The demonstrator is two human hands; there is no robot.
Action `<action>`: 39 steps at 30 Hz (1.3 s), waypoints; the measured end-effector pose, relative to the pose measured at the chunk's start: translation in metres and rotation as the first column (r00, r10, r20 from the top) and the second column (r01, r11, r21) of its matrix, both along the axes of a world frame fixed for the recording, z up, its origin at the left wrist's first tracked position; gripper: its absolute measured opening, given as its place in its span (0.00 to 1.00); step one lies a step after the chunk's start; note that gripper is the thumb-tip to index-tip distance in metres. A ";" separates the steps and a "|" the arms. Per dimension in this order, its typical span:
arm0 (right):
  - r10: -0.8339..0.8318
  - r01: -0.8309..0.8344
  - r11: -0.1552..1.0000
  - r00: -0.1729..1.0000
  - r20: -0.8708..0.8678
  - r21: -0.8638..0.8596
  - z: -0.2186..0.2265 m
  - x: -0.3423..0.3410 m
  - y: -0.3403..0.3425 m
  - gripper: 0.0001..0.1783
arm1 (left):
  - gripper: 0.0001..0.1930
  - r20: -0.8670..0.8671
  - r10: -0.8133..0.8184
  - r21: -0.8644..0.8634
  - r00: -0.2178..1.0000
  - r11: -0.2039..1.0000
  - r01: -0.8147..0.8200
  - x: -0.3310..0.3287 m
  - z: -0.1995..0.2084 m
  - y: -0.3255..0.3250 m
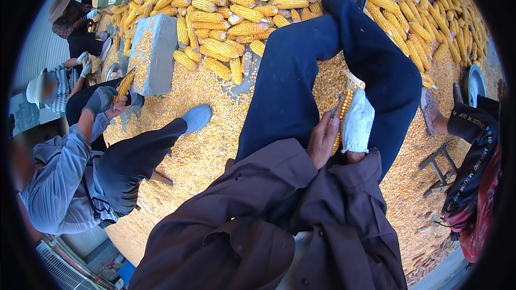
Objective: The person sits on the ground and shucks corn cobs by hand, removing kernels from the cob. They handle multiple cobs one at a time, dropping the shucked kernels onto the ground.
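Note:
My bare left hand (321, 138) is closed round a yellow corn cob (342, 118), held upright above my lap. A white cloth covers my right hand (358, 123) like a glove, hiding its fingers. This hand presses against the cob's right side. Above the cloth pokes a pale, husk-coloured piece (355, 80); I cannot make out whether it belongs to the same cob. Both hands are between my dark-trousered knees. Loose kernels (333, 75) spread over the ground beneath.
A large heap of corn cobs (236, 16) lies beyond my feet. Left of it stands a grey block (161, 56) with kernels on it. Several people sit at the left, the nearest holding a corn cob (124, 86). On the right are another person's leg, a small stool (442, 167) and a metal basin (474, 87).

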State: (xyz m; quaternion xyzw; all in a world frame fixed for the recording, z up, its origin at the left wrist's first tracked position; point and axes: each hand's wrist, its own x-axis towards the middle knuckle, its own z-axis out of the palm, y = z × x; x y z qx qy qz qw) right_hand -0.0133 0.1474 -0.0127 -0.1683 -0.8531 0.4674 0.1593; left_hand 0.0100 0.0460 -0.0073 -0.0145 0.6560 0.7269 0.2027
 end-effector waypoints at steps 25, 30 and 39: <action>0.062 -0.048 0.965 0.997 0.049 -0.258 0.020 -0.013 0.007 0.15 | 0.29 0.378 -0.139 0.416 0.915 0.909 -0.034 -0.008 0.004 -0.009; 0.080 -0.051 0.889 0.996 0.046 -0.456 0.013 -0.012 0.008 0.15 | 0.26 0.501 -0.105 0.457 0.859 0.875 -0.159 -0.010 0.007 -0.010; -0.059 0.172 0.519 0.984 0.165 -0.837 -0.008 -0.011 0.009 0.20 | 0.27 0.522 -0.187 0.497 0.832 0.860 -0.118 -0.014 0.007 -0.013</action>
